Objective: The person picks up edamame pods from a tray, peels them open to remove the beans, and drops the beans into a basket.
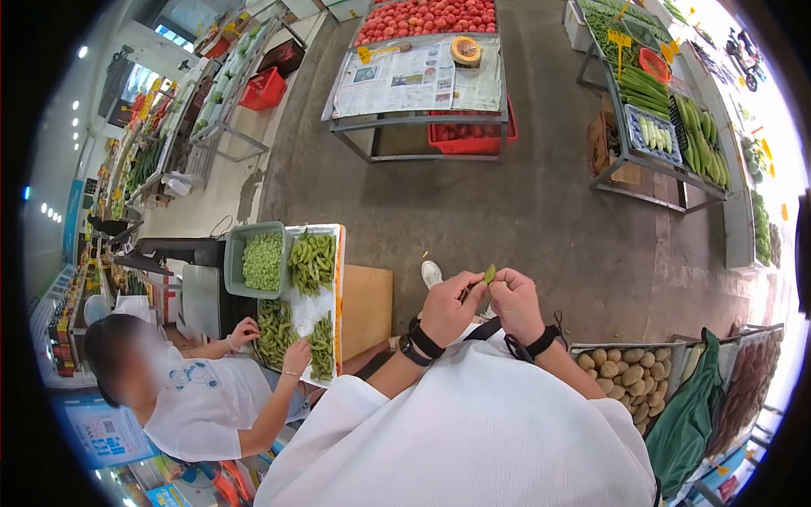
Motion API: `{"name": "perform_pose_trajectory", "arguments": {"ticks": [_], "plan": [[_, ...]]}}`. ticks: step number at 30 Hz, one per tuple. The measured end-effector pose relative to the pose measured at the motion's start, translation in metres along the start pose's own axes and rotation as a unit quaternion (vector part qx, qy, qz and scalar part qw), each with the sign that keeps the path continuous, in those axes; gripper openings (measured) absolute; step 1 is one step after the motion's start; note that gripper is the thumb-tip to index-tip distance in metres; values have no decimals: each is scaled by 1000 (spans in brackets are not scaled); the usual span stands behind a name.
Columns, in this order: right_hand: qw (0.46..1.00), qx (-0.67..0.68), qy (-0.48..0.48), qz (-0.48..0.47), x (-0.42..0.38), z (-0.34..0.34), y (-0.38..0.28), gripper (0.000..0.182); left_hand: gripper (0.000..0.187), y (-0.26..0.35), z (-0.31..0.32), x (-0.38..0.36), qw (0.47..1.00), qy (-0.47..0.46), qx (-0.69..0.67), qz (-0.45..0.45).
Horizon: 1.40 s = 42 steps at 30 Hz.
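Observation:
A green edamame pod is pinched between the fingertips of both my hands, held in front of my white shirt. My left hand, with a dark watch at its wrist, is closed, and a bit of something darker shows by its curled fingers. Closed as well, my right hand meets it from the other side, a black band round that wrist. To the left, a white foam tray bears several heaps of pods. A grey-green bin of shelled beans stands at its far corner.
A co-worker sits at my left, both hands on the tray's pods. A cardboard box supports the tray. Potatoes and a green cloth are at right. Ahead stand a newspaper-covered table with tomatoes and a vegetable rack.

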State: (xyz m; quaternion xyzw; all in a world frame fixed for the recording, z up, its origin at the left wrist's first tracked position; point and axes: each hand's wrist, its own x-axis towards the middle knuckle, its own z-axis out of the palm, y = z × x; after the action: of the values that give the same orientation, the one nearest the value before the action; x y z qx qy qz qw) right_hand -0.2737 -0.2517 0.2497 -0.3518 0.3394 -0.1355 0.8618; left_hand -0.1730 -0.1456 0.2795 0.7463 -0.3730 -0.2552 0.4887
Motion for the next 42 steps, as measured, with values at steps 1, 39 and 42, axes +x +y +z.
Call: {"name": "perform_pose_trajectory", "arguments": {"ticks": [1,39,42], "plan": [[1000,12,-5,-1,1,0,2,6,18,-1,1,0,1000,4,-23,-9],[982,-161,-76,60,10,-15,0,8,15,-11,-5,-6,976,-67,202,42],[975,-211,-66,38,14,-16,12,9,14,-14,-2,-12,973,-74,214,50]]}}
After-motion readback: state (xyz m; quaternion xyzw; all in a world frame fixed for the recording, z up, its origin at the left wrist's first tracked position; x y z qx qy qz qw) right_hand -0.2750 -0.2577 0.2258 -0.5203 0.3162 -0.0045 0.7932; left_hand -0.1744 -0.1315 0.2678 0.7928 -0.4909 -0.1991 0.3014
